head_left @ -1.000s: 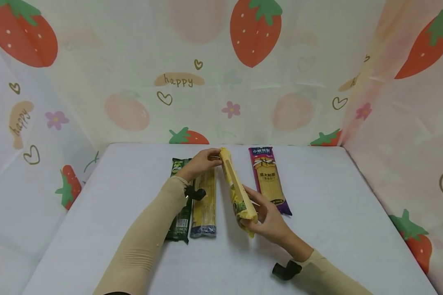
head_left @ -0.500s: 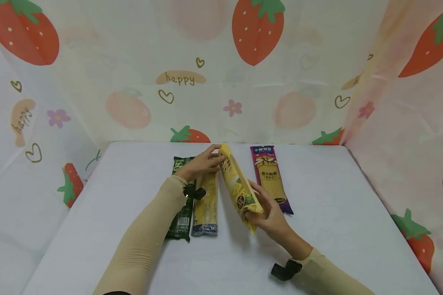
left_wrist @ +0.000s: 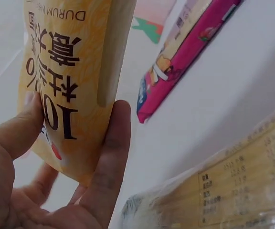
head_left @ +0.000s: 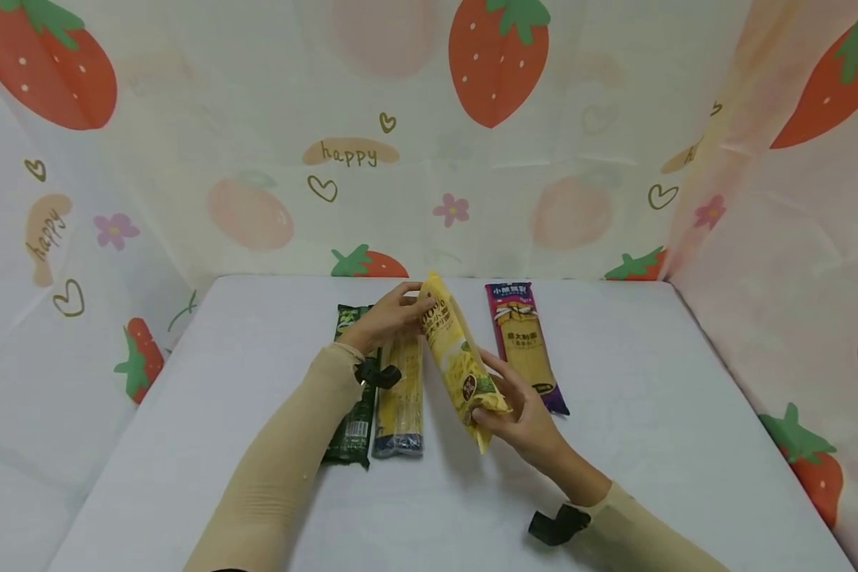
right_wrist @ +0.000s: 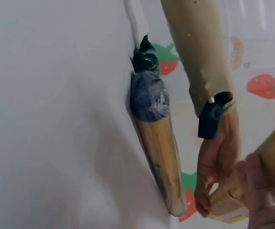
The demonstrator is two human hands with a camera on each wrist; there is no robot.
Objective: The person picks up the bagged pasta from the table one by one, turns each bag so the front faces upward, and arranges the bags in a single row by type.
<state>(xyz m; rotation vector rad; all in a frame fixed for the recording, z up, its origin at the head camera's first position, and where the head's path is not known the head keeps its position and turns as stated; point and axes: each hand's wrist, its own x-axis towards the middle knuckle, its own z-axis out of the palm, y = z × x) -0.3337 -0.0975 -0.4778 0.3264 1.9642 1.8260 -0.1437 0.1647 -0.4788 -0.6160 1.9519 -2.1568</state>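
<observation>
1. Yellow pack (head_left: 459, 361) — held tilted above the bench (head_left: 651, 413), between both hands.
2. Left hand (head_left: 388, 318) pinches the pack's far end, thumb and fingers curled round it.
3. Right hand (head_left: 518, 413) grips the near end.
4. Green pack (head_left: 353, 397) and clear pack (head_left: 399, 397) lie side by side under the left forearm.
5. Purple pack (head_left: 523, 345) lies just right of the yellow one.

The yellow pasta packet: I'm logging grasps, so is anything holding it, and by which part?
Both hands hold the yellow pasta packet off the table: the left hand pinches its far top end, and the right hand grips its near bottom end.
</observation>
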